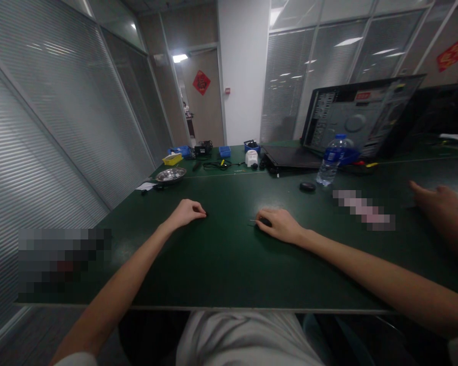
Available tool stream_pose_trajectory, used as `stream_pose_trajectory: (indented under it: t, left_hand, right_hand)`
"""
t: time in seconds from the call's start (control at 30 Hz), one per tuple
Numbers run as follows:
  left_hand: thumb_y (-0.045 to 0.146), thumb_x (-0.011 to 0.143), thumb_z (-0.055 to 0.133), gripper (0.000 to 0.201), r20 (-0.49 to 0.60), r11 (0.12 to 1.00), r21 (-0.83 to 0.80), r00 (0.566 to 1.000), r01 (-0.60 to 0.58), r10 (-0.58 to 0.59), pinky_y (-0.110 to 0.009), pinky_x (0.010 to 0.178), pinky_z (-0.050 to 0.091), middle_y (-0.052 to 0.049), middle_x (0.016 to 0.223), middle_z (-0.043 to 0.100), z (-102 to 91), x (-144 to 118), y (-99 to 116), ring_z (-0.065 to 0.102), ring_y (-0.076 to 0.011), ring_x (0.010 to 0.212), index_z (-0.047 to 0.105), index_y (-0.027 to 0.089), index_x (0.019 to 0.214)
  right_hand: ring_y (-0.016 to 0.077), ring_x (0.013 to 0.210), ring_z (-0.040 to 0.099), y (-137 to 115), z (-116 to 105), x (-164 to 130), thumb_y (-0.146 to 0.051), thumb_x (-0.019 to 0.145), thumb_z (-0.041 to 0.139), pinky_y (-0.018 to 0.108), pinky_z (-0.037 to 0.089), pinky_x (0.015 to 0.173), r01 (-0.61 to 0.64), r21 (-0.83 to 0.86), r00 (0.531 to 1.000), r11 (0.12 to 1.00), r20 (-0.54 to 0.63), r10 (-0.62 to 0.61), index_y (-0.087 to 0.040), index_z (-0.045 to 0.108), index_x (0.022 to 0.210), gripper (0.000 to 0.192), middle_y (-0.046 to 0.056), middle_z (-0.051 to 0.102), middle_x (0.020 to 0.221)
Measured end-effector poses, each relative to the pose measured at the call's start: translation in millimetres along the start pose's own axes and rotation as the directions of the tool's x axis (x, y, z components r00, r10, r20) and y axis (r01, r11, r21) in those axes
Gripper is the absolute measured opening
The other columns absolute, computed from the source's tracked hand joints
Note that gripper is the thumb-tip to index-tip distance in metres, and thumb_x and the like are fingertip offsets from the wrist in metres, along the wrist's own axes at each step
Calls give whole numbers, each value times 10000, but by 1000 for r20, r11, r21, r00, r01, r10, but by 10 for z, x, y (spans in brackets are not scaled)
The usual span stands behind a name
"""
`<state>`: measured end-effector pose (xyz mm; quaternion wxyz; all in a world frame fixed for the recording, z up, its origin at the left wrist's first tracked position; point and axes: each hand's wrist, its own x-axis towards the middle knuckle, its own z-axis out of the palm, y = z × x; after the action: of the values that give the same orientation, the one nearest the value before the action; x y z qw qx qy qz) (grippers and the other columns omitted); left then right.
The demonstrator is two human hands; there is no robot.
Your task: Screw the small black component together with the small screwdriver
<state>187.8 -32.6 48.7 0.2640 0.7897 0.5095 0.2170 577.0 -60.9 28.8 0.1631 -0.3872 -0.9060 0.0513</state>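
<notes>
Small dark object (265,221): black, low and rounded, lying flat on the green worktop (229,264) a little right of centre; too small and shadowed to identify. A thin pale pin or wire (253,220) projects from its 9 o'clock side, roughly level. The right hand (280,225) rests at its 3 o'clock, fingers (266,214) curled over its top and touching it. The left hand (187,212) lies loosely fisted at its 9 o'clock, well apart.

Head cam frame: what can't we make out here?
- Small dark object under the right hand: fingers cover most of it.
- Left hand: curled on the green table; any contents hidden.
- Two pixelated patches, table's left edge and right of the clear plastic water bottle.
- Another person's hand: cut by right edge.
</notes>
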Motion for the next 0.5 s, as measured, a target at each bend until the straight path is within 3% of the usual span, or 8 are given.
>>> stream_pose_trajectory:
  t: [0.13,0.23,0.4,0.5]
  left_hand:
    - [358,860,756,183,116,971,-121,969,-205,219,-300,863,508,-50,979,767,466,-67,526,700,-192,920,796,196,935]
    - [347,877,752,181,138,952,-134,946,-277,294,-275,793,487,-41,936,749,721,-114,733,674,-173,860,777,181,943]
    - [343,879,755,231,109,946,-82,940,-315,322,-269,735,465,-38,993,709,820,-154,848,631,-167,867,709,178,1033]
    - [343,877,755,278,11,939,-27,939,-343,344,-322,835,503,-74,1092,697,796,-242,1056,631,-214,1013,690,191,1100]
  right_hand:
    - [177,790,640,-172,60,-33,-352,1014,524,283,406,710,48,14,999,999,14,-48,-218,659,1074,199,43,706,970]
    - [172,786,637,-293,107,-60,-364,1022,506,277,390,696,95,17,995,995,18,-95,-220,645,1064,204,38,696,966]
    - [164,787,635,-377,111,-84,-346,1019,508,266,380,691,108,36,993,993,36,-110,-221,631,1057,179,33,690,968]
    - [168,798,641,-372,103,-86,-345,1024,499,267,384,693,108,41,994,993,27,-110,-215,629,1056,187,43,691,970]
